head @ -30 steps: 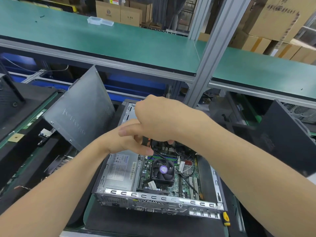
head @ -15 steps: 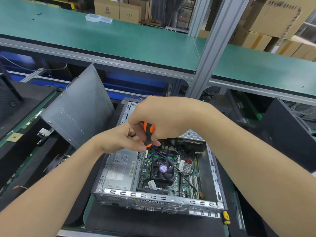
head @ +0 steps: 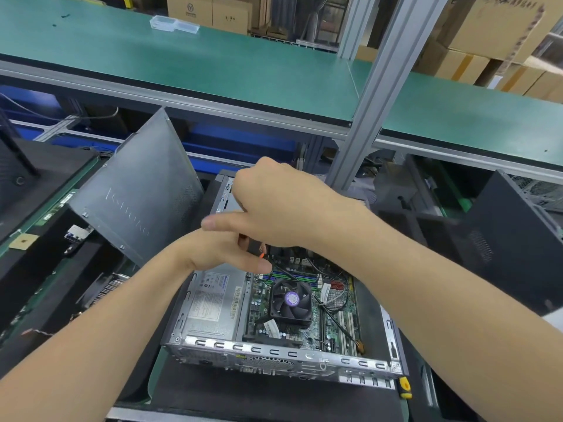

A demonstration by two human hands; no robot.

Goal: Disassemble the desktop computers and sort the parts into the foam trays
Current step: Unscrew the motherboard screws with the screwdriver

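Note:
An open desktop computer (head: 274, 351) lies flat in front of me, showing its silver power supply (head: 213, 303), its motherboard and a black CPU fan (head: 291, 300). My right hand (head: 283, 208) hovers over the far part of the case, fingers curled round an orange and black screwdriver (head: 261, 254), of which only a sliver shows. My left hand (head: 219, 251) sits right under it. Its thumb reaches to the screwdriver's lower end, and its fingers are mostly hidden by the right hand.
The removed grey side panel (head: 137, 193) leans at the left of the case. Another black case (head: 511, 233) stands at the right. A yellow-handled tool (head: 405, 388) lies by the near right corner. An aluminium post (head: 374, 95) and a green shelf (head: 213, 62) rise behind.
Half a second ago the screwdriver's orange handle showed below my right hand; the hand has since turned and covers it. Both hands stay over the same spot.

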